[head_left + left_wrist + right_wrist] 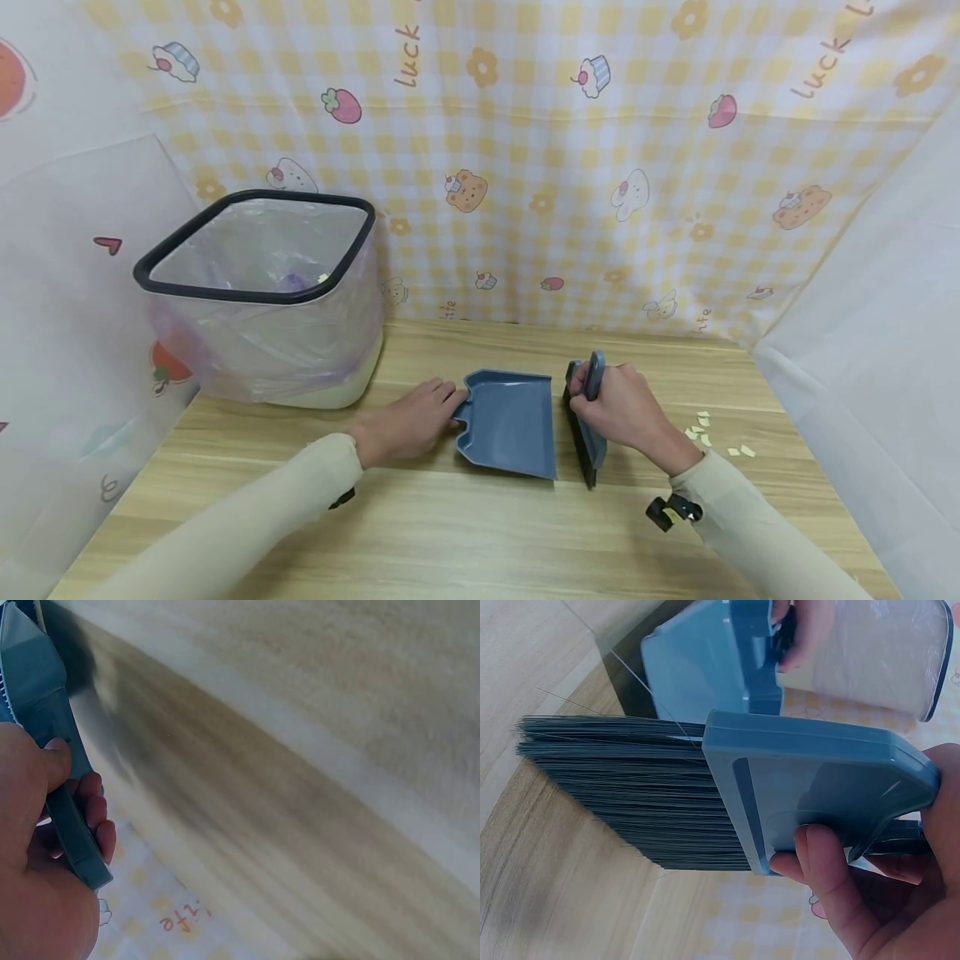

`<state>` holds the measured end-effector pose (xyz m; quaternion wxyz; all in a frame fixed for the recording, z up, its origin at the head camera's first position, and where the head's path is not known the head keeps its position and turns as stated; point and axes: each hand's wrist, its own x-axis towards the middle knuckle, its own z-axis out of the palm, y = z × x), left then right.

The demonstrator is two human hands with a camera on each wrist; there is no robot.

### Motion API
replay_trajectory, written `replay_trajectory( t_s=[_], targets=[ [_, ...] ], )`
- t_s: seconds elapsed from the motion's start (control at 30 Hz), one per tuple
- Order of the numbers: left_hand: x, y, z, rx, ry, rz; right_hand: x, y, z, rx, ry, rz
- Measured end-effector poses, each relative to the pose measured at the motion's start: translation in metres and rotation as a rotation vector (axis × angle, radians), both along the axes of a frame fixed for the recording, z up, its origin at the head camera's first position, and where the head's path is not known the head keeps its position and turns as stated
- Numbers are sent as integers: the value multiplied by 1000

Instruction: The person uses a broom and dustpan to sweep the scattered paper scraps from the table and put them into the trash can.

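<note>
A blue-grey dustpan (513,425) lies on the table, its wide edge facing right. My left hand (408,419) holds it by the handle; fingers and thumb wrap the handle (79,836) in the left wrist view. Just right of the pan, my right hand (624,408) grips a matching hand brush (597,442). In the right wrist view the brush's dark bristles (637,787) extend left, with the dustpan (697,664) behind. Small pale-yellow scraps (706,440) lie on the table to the right of my right hand.
A bin (352,387) with a black rim and a clear liner stands at the left back, with something purple and a pale scrap inside. Behind the wooden table (465,533) hangs a yellow checked curtain (525,250). White sheets border both sides.
</note>
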<state>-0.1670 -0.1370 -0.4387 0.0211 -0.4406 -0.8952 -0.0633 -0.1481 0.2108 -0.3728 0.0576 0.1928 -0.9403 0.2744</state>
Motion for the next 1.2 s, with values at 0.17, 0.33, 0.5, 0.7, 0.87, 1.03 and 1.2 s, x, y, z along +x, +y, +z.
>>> replay_trajectory(
  t_s=[0.17, 0.33, 0.5, 0.7, 0.87, 1.03, 1.2],
  targets=[
    [0, 0, -5, -11, 7, -1, 0, 0, -1, 5, 2, 3],
    [-2, 1, -9, -17, 10, 1, 1, -1, 0, 4, 0, 2],
    [-3, 3, -11, -42, 1, 9, 1, -2, 0, 8, -6, 2],
    [-4, 4, -11, -82, 56, -9, 1, -2, 0, 10, -19, -4],
    [-6, 5, -10, -119, 89, -20, 0, 4, 2, 22, -13, -10],
    [-7, 6, -7, -130, 81, -27, 0, 17, 8, 33, 2, -16],
    [-7, 6, -5, -137, 82, -26, -1, 37, 17, 29, 17, -45]
  ],
)
